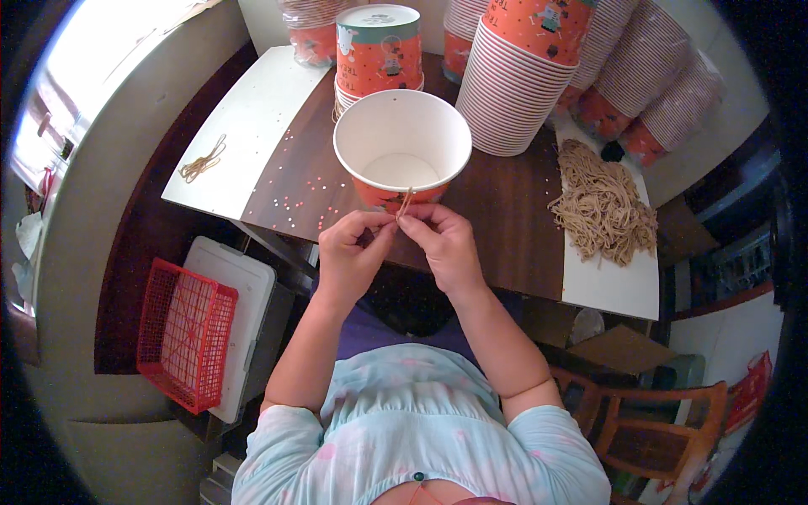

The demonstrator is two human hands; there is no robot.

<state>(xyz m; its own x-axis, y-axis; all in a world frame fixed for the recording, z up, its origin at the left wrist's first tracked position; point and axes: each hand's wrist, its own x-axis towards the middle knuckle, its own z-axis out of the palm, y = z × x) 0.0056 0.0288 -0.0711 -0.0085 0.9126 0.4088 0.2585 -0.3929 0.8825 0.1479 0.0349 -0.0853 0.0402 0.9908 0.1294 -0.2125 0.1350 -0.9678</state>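
Here, from the head view looking down:

- My left hand (352,252) and my right hand (444,244) meet just in front of my chest, at the near edge of the desk (505,219).
- Both grips are narrow, fingertips pinched together on a thin tan string (404,204) that runs up from my fingers to the side of the paper cup (402,150).
- The paper cup stands upright on the dark wood, just beyond my knuckles; it is white inside and orange with pictures outside, and its mouth is open toward me.
- I cannot tell whether the string passes through the cup wall or only lies against it.
- Behind the cup stands another cup with a lid (379,49), on a short stack of its kind.
- To the right, tall stacks of cups (513,93) lean across the far side of the desk.
- A heap of tan strings (602,206) lies on the white board at my right, well apart from my hands.
- A few loose strings (204,160) lie on the white board at my left.
- Small coloured specks are scattered on the wood near the cup.
- A red plastic basket (185,332) sits on the floor to my left, beside a white box (240,295).
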